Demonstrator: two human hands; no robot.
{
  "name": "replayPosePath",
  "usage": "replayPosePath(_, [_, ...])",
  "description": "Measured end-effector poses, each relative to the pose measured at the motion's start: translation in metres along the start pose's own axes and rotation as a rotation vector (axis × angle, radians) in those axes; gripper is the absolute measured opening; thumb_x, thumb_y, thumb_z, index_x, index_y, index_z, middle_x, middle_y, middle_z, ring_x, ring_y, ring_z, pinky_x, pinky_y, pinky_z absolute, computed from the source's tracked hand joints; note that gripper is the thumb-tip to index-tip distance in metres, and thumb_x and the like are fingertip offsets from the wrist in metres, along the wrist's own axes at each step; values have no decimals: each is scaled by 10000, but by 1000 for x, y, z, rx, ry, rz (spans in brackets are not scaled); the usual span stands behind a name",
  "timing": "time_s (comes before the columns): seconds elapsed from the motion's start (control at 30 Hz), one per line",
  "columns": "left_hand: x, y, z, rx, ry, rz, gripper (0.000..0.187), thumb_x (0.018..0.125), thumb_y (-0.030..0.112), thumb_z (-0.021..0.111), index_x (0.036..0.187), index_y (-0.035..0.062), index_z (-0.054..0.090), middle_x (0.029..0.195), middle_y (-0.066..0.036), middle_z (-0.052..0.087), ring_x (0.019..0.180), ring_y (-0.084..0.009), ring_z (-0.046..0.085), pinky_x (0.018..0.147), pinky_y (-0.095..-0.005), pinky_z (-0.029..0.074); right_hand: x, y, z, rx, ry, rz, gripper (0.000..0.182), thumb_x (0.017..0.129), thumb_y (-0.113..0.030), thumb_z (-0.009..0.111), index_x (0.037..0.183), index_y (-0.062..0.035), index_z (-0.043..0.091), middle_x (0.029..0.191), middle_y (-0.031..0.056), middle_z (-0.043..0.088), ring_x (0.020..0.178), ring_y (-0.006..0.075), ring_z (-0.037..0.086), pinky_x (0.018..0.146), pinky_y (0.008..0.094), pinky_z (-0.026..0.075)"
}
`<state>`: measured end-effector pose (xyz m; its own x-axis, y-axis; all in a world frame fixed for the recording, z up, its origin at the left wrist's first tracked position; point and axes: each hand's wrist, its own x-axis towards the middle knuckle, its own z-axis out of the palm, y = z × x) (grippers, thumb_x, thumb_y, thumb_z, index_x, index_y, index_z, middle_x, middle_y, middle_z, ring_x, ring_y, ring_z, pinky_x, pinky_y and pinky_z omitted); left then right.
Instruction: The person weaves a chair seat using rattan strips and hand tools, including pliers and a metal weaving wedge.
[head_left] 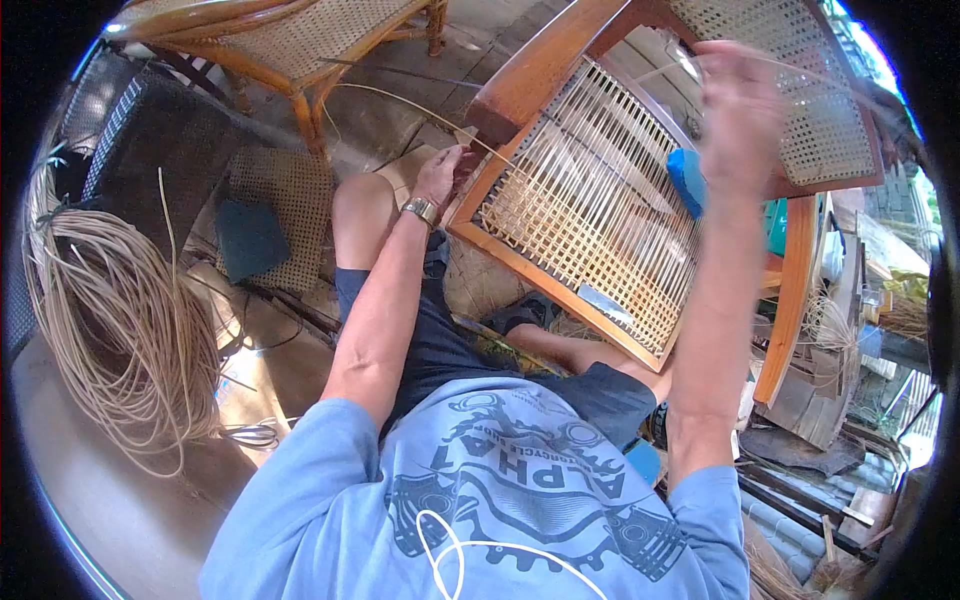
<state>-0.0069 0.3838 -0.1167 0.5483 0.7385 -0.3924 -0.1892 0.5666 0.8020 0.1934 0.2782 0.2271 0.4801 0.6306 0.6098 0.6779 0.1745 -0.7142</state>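
A wooden chair with a half-woven cane seat [590, 200] leans in front of me. The weave is dense near the lower left edge, while long parallel strands span the rest. My left hand [438, 178] is at the seat frame's left side, its fingers curled and partly hidden. A loose cane strand [420, 105] runs past that hand onto the seat. Motion blurs my right hand [740, 95], raised in front of the woven chair back [810, 120]. Its fingers look closed around a thin cane strand [660, 72]. A blue object [686, 180] sits at the seat's right edge.
A large coil of cane [120, 310] hangs at the left. A rattan seat [300, 45] stands behind, and a loose woven panel [285, 200] lies beside a dark pad [252, 238]. A small metallic strip [605, 303] rests on the seat frame. Wood scraps [815, 385] are at the right.
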Motion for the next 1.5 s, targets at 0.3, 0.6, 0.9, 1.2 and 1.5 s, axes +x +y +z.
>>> replayPosePath(0.3, [-31,21,25,218,-224,61,605,883,407,765,1239,-61,622,1158,-81,671,1027,-137,618,906,-241,478,-87,-82,-122,759,-349,129,116,1033,-207,523,1011,-142,615,865,62,624,901,238,603,1026,568,402])
replayPosePath(0.6, [-40,36,35,-54,-144,-136,379,792,66,823,1143,17,690,1029,-39,725,897,-122,683,800,-257,556,-324,-11,-247,578,251,1438,599,1037,-532,408,1227,10,577,1168,181,662,1059,301,648,922,437,536])
replayPosePath(0.9, [-31,27,27,-102,-270,-160,553,819,142,826,1298,1,589,1151,-53,688,1016,-127,651,895,-250,515,-173,-11,-48,1238,-599,733,655,997,-565,491,1175,56,602,1050,176,687,839,179,676,713,301,533])
replayPosePath(1.2, [-41,16,29,860,-38,342,520,961,438,593,1195,-24,644,1080,-234,701,1011,-335,684,877,-405,507,-155,82,99,503,-671,1203,382,1025,-375,547,1001,-10,658,875,99,685,663,130,622,580,285,509])
replayPosePath(1.5, [-59,43,68,1276,179,184,730,944,659,456,1161,0,683,1092,-258,697,1094,-430,636,937,-468,475,-222,151,-111,-323,-584,797,378,883,-362,632,773,-5,685,727,159,644,688,255,603,674,404,466])
